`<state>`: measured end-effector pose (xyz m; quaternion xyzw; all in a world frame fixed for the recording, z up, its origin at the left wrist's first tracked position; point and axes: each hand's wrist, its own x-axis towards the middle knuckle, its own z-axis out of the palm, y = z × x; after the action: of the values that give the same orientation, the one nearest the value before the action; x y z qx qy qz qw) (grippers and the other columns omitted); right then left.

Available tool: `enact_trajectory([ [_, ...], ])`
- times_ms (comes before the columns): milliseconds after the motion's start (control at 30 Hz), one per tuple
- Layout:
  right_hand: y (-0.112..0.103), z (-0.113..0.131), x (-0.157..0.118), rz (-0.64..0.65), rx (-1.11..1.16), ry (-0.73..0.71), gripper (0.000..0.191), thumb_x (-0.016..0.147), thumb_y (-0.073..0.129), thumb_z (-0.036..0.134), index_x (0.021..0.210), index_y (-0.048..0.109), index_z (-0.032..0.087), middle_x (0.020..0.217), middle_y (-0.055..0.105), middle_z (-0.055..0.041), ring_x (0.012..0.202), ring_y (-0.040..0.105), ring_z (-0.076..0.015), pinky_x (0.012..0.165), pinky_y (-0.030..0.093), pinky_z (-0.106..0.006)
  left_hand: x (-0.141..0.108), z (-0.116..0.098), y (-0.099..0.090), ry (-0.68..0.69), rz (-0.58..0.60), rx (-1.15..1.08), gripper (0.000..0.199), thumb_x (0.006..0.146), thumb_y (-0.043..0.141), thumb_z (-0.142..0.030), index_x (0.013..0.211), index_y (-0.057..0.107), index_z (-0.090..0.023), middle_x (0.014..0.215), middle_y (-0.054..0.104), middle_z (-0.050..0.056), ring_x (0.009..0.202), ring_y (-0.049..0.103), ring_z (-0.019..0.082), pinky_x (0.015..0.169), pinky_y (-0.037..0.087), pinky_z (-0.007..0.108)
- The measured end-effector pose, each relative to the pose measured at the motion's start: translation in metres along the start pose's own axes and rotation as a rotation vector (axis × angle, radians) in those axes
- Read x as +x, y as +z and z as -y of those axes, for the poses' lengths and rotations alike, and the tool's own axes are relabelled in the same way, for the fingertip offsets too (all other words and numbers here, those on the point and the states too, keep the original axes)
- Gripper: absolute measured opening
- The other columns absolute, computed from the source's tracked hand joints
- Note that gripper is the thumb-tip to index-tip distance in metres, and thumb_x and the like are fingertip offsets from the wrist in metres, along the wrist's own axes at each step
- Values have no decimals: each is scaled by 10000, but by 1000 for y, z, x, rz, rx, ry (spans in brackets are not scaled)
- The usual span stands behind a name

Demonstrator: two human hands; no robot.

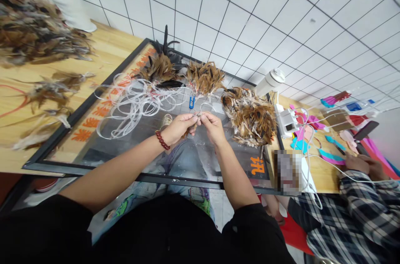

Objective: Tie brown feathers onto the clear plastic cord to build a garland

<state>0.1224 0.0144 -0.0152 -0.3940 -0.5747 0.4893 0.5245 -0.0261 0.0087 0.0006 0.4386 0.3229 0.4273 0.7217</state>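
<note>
Over the glass panel, my left hand (pixel 184 125), with a beaded bracelet at its wrist, and my right hand (pixel 213 127) meet fingertip to fingertip. Both are closed in a pinch on a small brown feather (pixel 186 134), mostly hidden by my fingers. Just beyond them lies a blue thread snipper (pixel 192 101). Behind it is a bunch of brown feathers (pixel 204 76), with a second bunch (pixel 161 68) to its left. A larger heap of brown and white feathers (pixel 250 116) lies right of my right hand. Loose coils of white cord (pixel 134 105) spread left of my hands.
More feathers (pixel 37 26) and a white spool (pixel 67 3) are at the left. A white bottle (pixel 270 80) and a power strip (pixel 286 120) stand at the right. Beyond, a person's hands (pixel 364 166) are near coloured pieces (pixel 331 158). A black frame (pixel 93 168) edges the panel.
</note>
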Motion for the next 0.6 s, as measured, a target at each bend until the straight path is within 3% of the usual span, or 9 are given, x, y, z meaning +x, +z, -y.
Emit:
enact_trajectory([
  [167,4,3,-1,-5,84,48,221,758,671,430,796,684,212,631,573,28,639,549,-108,711,470,-263,-1,-1,0,-111,48,-77,293,698,707,-409,692,604,-135,481,494,-25,443,451,88,491,434,238],
  [300,4,2,-1,-121,107,128,250,725,686,434,716,628,191,538,515,56,491,464,-81,531,407,-226,-1,-3,1,-127,58,-47,310,687,723,-417,751,638,-125,631,619,28,587,576,128,605,472,260],
  [400,4,1,0,-193,41,102,231,698,708,403,675,642,183,565,538,48,514,470,-79,543,399,-226,-1,-5,3,-38,-6,24,312,700,716,-425,775,649,-130,717,651,30,661,592,125,644,458,238],
  [500,5,1,0,-193,-29,69,195,694,719,375,668,679,186,638,579,28,597,515,-92,621,423,-242,-1,-4,3,-45,-21,132,281,732,691,-393,679,626,-125,599,600,11,556,545,100,569,425,217],
  [600,7,3,-1,-188,33,93,182,731,690,377,785,716,205,691,611,20,626,520,-92,652,430,-247,-1,-4,3,-59,-67,95,254,755,665,-353,650,601,-131,515,531,-13,492,522,96,542,426,220],
])
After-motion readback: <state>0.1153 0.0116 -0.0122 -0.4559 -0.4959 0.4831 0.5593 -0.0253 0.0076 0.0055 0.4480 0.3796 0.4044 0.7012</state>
